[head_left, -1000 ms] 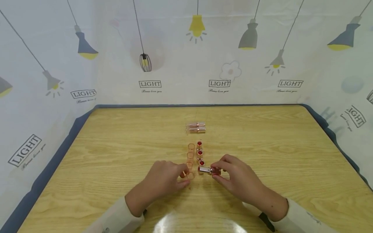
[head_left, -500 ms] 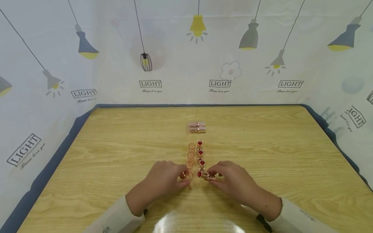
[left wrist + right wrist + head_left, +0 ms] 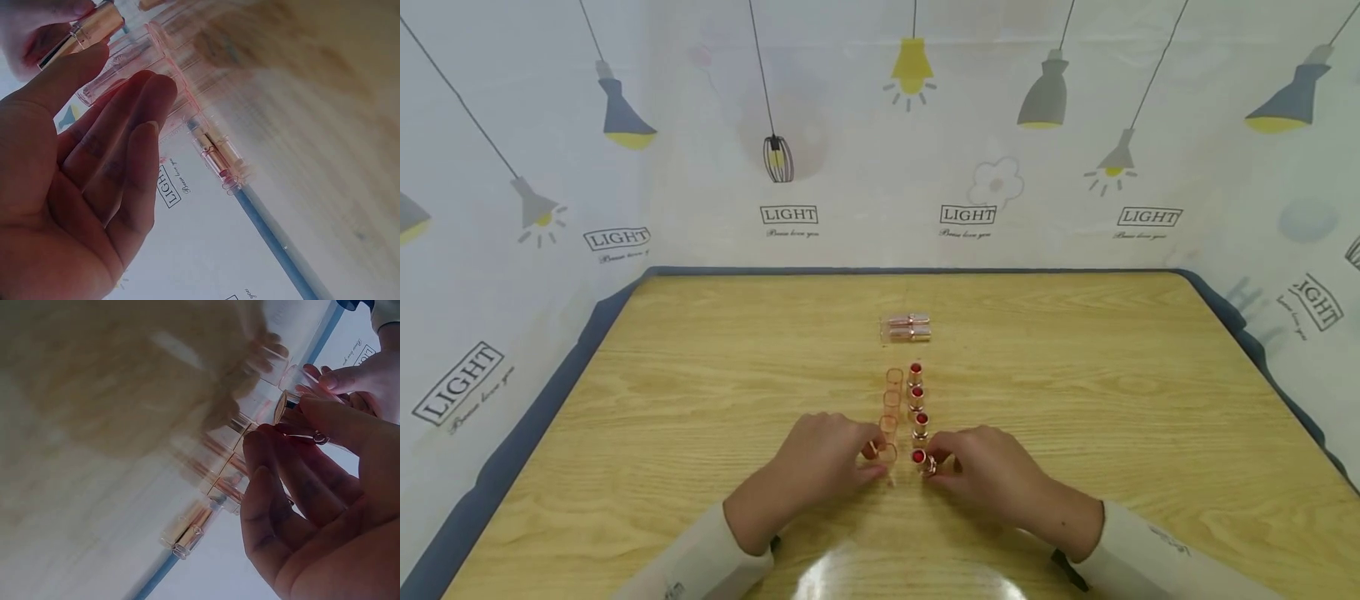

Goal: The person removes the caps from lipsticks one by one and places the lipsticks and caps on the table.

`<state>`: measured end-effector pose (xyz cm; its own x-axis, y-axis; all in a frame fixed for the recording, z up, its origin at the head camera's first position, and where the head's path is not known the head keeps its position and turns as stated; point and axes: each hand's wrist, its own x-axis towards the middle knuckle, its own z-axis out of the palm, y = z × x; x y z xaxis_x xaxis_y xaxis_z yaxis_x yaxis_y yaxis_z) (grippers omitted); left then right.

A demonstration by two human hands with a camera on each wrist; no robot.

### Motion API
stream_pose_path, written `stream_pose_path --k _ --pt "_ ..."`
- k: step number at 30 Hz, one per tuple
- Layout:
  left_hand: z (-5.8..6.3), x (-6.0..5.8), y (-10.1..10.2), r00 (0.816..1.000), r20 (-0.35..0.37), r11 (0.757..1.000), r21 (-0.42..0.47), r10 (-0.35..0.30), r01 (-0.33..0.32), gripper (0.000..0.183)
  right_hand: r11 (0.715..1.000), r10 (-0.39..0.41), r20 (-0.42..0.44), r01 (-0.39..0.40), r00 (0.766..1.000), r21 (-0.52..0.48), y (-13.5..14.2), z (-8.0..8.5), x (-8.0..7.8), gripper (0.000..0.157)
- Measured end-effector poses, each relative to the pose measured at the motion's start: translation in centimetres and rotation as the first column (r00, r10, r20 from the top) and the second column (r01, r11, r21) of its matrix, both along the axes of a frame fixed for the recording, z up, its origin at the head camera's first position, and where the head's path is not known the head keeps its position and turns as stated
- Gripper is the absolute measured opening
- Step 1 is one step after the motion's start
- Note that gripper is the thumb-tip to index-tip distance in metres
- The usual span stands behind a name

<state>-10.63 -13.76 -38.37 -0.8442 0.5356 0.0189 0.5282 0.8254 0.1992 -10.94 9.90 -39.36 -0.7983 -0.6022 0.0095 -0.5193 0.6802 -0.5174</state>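
In the head view my right hand (image 3: 992,467) pinches a gold lipstick (image 3: 919,457) with a red tip low at the table, almost upright. Beyond it, three more uncapped lipsticks (image 3: 921,425) stand upright in a row, red tips up. My left hand (image 3: 827,454) holds the nearest clear pinkish lipstick cap (image 3: 887,453) between thumb and fingers. Several such caps (image 3: 891,400) stand in a parallel row just left of the lipsticks. The right wrist view shows the held lipstick's gold base (image 3: 282,409) between thumb and fingers, and the left hand (image 3: 359,381) at the cap.
Farther back on the wood-grain table (image 3: 737,350) lie two capped lipsticks (image 3: 910,327), side by side. A white backdrop (image 3: 865,167) printed with lamps surrounds the table's back and sides, with a blue band along the edge.
The right hand has brought its lipstick toward the near end of the row, turning it from lying sideways to nearly upright. The left hand has stayed at the near cap.
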Motion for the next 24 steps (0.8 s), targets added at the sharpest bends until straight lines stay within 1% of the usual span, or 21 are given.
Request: stream_pose_path --k 3,9,14,20,24 --pt "0.00 -0.03 -0.02 1.000 0.004 1.000 0.003 -0.002 0.002 0.021 1.000 0.004 0.018 -0.005 1.000 0.013 -0.18 -0.10 -0.14 0.018" --pt "0.00 -0.14 -0.06 0.999 0.036 1.000 0.023 0.000 -0.001 0.022 0.998 0.011 -0.027 -0.010 1.000 0.063 -0.66 -0.42 -0.43 0.021" --pt "0.03 -0.15 -0.02 0.998 0.069 0.999 0.043 0.006 -0.009 0.023 0.997 0.022 -0.019 -0.020 1.000 0.077 -0.69 -0.48 -0.70 0.022" --pt "-0.03 -0.22 0.06 0.996 0.084 0.999 0.052 0.010 -0.014 0.023 0.996 0.021 -0.039 -0.018 0.999 0.085 -0.64 -0.67 -0.88 0.018" --pt "-0.05 -0.28 0.10 0.995 0.094 0.999 0.049 0.014 -0.019 0.022 0.996 0.011 -0.042 -0.007 0.999 0.093 -0.65 -0.78 -0.97 0.020"
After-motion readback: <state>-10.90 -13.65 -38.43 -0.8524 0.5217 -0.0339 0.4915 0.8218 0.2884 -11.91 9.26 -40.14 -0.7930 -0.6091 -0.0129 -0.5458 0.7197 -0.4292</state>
